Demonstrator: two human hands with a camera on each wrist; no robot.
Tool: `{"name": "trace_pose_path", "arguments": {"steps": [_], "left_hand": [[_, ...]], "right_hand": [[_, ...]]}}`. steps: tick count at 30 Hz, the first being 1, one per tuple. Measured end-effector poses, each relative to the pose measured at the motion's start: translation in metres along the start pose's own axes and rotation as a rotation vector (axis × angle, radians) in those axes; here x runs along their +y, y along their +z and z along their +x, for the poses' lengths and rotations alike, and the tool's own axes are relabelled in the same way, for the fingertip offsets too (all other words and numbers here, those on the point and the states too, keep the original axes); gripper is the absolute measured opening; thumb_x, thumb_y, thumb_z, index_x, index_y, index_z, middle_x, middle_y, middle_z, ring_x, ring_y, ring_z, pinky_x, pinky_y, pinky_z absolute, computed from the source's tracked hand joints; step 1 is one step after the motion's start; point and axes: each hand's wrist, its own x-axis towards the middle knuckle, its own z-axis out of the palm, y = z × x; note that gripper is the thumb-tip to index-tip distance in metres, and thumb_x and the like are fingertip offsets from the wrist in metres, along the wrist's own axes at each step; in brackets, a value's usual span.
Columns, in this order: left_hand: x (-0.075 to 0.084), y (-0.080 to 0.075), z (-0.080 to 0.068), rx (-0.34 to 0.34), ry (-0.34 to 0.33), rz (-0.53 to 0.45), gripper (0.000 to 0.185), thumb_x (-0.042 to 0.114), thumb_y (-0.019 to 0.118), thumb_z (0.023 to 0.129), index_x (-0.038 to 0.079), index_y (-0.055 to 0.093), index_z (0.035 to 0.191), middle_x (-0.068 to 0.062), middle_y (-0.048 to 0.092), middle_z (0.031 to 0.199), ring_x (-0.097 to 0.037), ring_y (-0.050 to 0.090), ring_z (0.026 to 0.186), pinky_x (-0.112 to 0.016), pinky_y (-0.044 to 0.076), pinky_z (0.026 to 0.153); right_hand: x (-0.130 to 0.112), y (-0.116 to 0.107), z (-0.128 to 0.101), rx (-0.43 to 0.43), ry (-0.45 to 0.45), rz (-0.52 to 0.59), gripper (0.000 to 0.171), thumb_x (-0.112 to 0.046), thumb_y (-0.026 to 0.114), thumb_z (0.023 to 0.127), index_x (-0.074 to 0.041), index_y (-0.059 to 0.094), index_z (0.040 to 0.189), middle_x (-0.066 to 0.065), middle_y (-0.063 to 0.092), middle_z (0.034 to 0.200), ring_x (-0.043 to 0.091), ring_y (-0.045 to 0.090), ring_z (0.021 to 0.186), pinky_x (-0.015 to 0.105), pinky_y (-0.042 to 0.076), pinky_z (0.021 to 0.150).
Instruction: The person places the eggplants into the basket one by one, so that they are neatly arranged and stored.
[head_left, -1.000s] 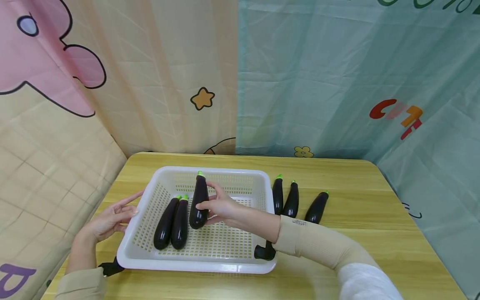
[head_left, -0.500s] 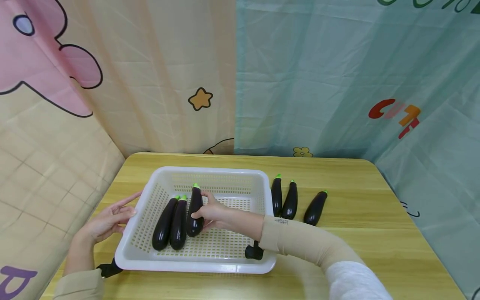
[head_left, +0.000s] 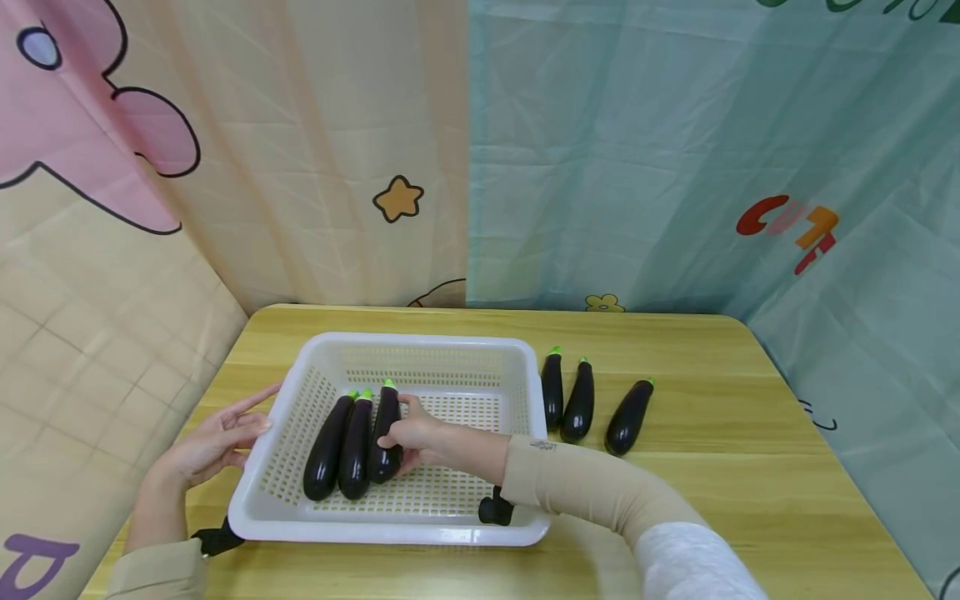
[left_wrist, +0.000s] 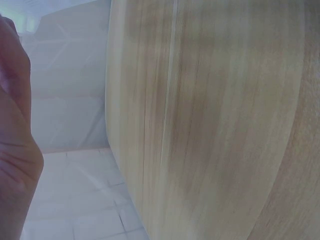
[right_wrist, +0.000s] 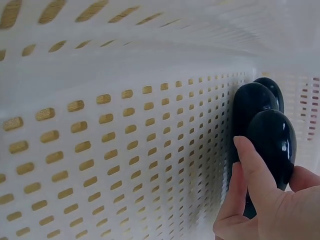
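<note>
A white perforated basket [head_left: 420,527] sits on the wooden table. Two dark eggplants [head_left: 327,447] [head_left: 356,447] lie side by side on its floor. My right hand [head_left: 411,435] grips a third eggplant [head_left: 386,429] and holds it down against the second one. In the right wrist view the fingers [right_wrist: 250,177] curl round this eggplant [right_wrist: 274,142] on the basket floor [right_wrist: 125,150]. My left hand [head_left: 217,437] rests with straight fingers against the basket's left rim. The left wrist view shows only the table top [left_wrist: 215,120] and part of the palm.
Three more eggplants [head_left: 552,391] [head_left: 579,401] [head_left: 628,406] lie on the table just right of the basket. Printed curtains hang close behind and to both sides. The table [head_left: 750,433] has bare wood on its right half.
My right hand has lowered the third eggplant from a raised, upright tilt down onto the basket floor beside the other two. The left hand has stayed at the rim.
</note>
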Motion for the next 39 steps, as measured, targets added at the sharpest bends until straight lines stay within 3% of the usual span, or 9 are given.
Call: {"name": "trace_pose_path", "arguments": {"steps": [7, 12, 15, 24, 39], "left_hand": [[-0.001, 0.000, 0.001, -0.010, 0.005, -0.018, 0.059, -0.007, 0.027, 0.096, 0.033, 0.036, 0.140, -0.002, 0.065, 0.105, -0.018, 0.063, 0.095, -0.037, 0.055, 0.071], [0.000, -0.001, 0.001, -0.019, 0.011, -0.019, 0.059, -0.008, 0.028, 0.096, 0.032, 0.035, 0.140, -0.002, 0.065, 0.104, -0.017, 0.063, 0.094, -0.037, 0.055, 0.071], [0.000, -0.001, 0.001, -0.019, 0.013, -0.014, 0.059, -0.007, 0.028, 0.097, 0.032, 0.035, 0.140, -0.002, 0.064, 0.104, -0.017, 0.063, 0.094, -0.038, 0.055, 0.071], [0.000, 0.000, 0.001, 0.005, 0.007, 0.009, 0.058, -0.006, 0.029, 0.097, 0.032, 0.037, 0.139, -0.001, 0.065, 0.104, -0.017, 0.063, 0.095, -0.039, 0.054, 0.072], [-0.001, 0.000, 0.000, 0.021, -0.006, 0.024, 0.058, -0.005, 0.030, 0.097, 0.035, 0.039, 0.137, 0.000, 0.065, 0.103, -0.018, 0.064, 0.094, -0.039, 0.055, 0.071]], "right_hand": [[0.004, 0.000, 0.001, -0.016, 0.005, -0.021, 0.074, 0.021, 0.052, 0.075, -0.019, 0.028, 0.133, 0.023, 0.042, 0.107, 0.053, 0.050, 0.096, 0.070, 0.041, 0.073], [0.005, -0.005, 0.003, -0.046, 0.018, -0.141, 0.071, 0.015, 0.054, 0.079, -0.020, 0.026, 0.135, 0.030, 0.046, 0.103, 0.057, 0.054, 0.086, 0.068, 0.044, 0.070], [0.005, -0.007, 0.004, -0.065, 0.029, -0.195, 0.070, 0.013, 0.054, 0.081, -0.021, 0.025, 0.136, 0.031, 0.047, 0.097, 0.055, 0.056, 0.082, 0.064, 0.046, 0.069], [0.008, -0.009, 0.006, -0.086, 0.040, -0.223, 0.068, 0.012, 0.053, 0.084, -0.022, 0.024, 0.134, 0.024, 0.048, 0.093, 0.051, 0.058, 0.085, 0.062, 0.047, 0.072], [0.009, -0.010, 0.005, -0.045, 0.063, -0.305, 0.070, 0.006, 0.057, 0.085, -0.024, 0.023, 0.137, 0.022, 0.051, 0.089, 0.043, 0.061, 0.077, 0.056, 0.052, 0.070]]}}
